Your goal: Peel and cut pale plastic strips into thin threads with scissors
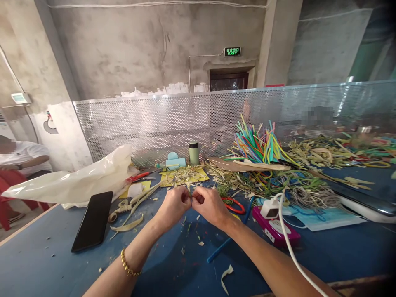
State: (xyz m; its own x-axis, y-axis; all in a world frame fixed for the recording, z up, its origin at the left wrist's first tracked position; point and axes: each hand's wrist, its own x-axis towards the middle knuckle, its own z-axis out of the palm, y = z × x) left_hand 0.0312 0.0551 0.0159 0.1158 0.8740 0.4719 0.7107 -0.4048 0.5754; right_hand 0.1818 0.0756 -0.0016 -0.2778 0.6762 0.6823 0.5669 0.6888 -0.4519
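My left hand and my right hand meet above the middle of the blue table, fingertips pinched close together. Whatever sits between the fingers is too small or too hidden to name. Behind the hands, pale dry scraps lie on a yellow sheet. A red ring rests just right of my right hand, near a blue stick. Left of my left hand are curled pale husk strips.
A black phone and a cream plastic bag lie left. Rightward are a purple box with a charger, a white cable, colored pipe cleaners and a face mask. A perforated metal screen stands behind; a person sits far left.
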